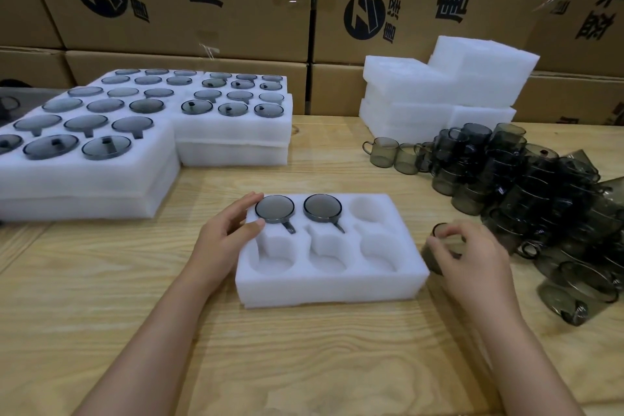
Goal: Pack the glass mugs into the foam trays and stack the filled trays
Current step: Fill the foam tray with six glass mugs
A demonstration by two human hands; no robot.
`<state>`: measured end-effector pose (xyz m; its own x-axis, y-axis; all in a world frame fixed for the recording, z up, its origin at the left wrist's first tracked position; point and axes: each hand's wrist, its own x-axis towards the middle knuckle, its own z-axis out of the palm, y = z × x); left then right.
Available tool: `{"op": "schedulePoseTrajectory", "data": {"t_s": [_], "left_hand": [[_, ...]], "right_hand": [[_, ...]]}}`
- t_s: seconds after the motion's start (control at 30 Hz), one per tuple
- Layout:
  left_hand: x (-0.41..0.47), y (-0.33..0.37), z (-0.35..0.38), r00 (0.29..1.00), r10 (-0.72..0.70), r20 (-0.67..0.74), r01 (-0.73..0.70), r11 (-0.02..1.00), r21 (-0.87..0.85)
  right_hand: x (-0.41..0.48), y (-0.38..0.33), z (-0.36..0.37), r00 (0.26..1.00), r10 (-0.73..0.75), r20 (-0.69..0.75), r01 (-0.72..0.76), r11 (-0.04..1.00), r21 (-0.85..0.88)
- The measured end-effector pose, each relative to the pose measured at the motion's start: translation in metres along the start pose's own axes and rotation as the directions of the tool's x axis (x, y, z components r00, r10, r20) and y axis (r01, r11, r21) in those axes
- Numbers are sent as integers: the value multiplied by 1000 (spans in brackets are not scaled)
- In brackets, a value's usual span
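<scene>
Foam tray [332, 284] held two mugs [274, 208], far row. Right hand [472, 257] gripped a third mug [434, 255] in curled fingers just right of it — empty far-right pocket [368, 209] nearest. Left hand [229, 230] lay loose-fingered on the tray's left edge.

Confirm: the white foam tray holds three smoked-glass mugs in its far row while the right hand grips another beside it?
No: the head view shows two smoked-glass mugs in the white foam tray's far row; the right hand grips another mug beside it.

Head view — forward-down, close over table [101, 280].
</scene>
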<state>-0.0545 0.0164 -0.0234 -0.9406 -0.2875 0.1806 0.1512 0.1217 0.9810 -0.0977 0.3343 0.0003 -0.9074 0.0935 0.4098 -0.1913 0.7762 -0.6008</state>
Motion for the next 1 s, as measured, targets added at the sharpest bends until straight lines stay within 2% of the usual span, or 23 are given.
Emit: {"op": "schedulePoseTrajectory", "data": {"t_s": [0.07,0.13,0.2,0.27,0.33,0.47,0.67,0.87,0.93,1.0], "left_hand": [[0,0,1,1000,-3,-4,3,1000,3],[0,0,1,1000,-3,-6,3,1000,-3],[0,0,1,1000,-6,-2,6,1000,-10],[0,1,0,1000,-11,2,11,1000,-7],[0,1,0,1000,-13,10,13,1000,-3],[0,0,-1,1000,8,13,-8,1000,3],[1,0,-1,1000,16,19,-16,1000,-1],[0,0,0,1000,24,11,-24,1000,-9],[1,0,0,1000,18,10,-18,1000,-10],[0,1,0,1000,7,12,-7,1000,-17]], "right_hand": [[9,-6,-6,996,-8,-84,21,988,156],[23,-16,-10,996,-22,-85,51,932,358],[38,-31,-9,996,-86,33,58,865,498],[50,-44,-3,968,-162,193,33,841,539],[60,-49,5,934,-194,300,10,854,519],[72,-49,12,899,-206,386,47,923,383],[72,-57,24,874,-284,394,219,954,204],[67,-54,31,819,-347,456,313,938,151],[70,-56,32,801,-325,502,302,944,130],[73,-65,31,802,-259,539,212,966,149]]}}
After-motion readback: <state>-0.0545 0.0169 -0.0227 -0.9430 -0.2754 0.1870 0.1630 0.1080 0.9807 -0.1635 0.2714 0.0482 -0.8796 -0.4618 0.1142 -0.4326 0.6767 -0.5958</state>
